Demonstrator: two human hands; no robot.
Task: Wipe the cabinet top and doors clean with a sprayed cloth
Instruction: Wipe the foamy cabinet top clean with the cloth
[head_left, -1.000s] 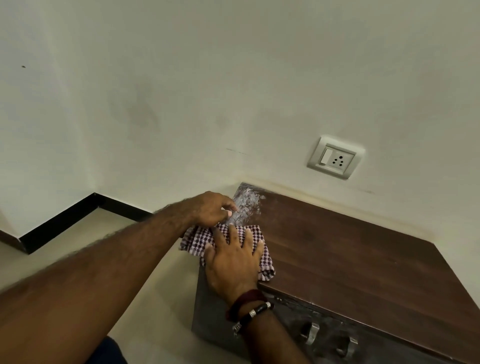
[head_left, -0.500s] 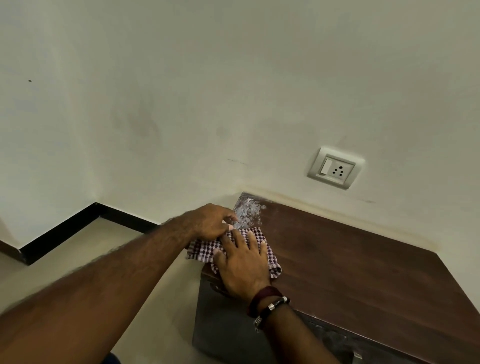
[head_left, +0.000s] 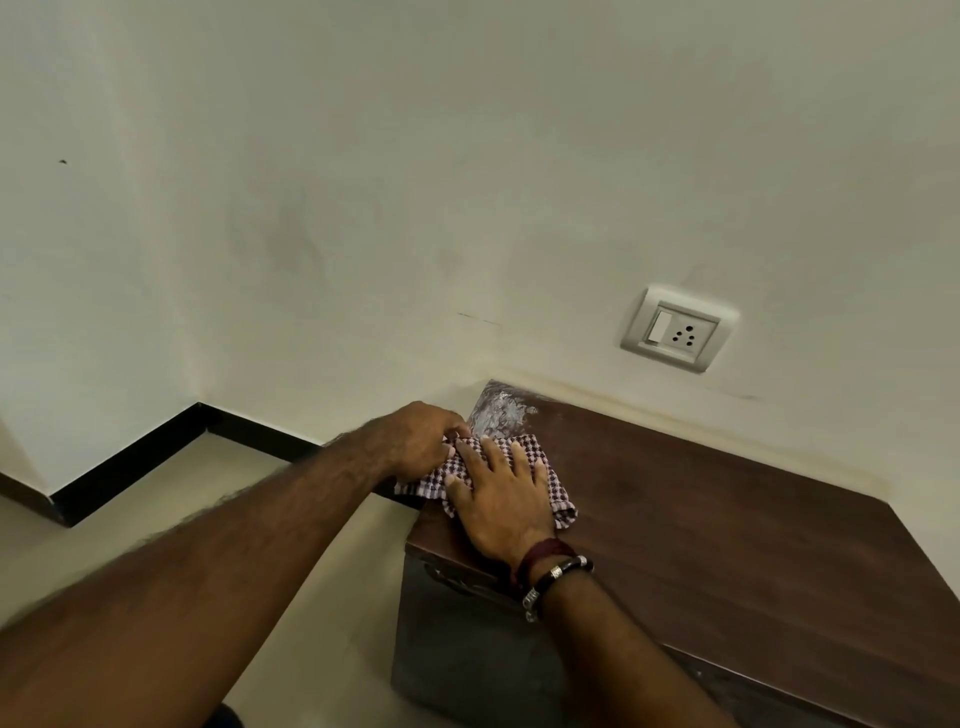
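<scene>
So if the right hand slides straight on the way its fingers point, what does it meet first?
The right hand would first cross the white smeared patch at the cabinet top's back corner, then probably the wall.

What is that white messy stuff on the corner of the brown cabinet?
A whitish, foamy-looking smear sits on the back left corner of the cabinet top, just beyond the checked cloth. It stands out against the dark wood around it. What it is cannot be told; it has not been wiped off yet.

checked woven cloth — soft, matt — on a dark wood-grain cabinet top, smooth, smeared whitish at its corner.
</scene>
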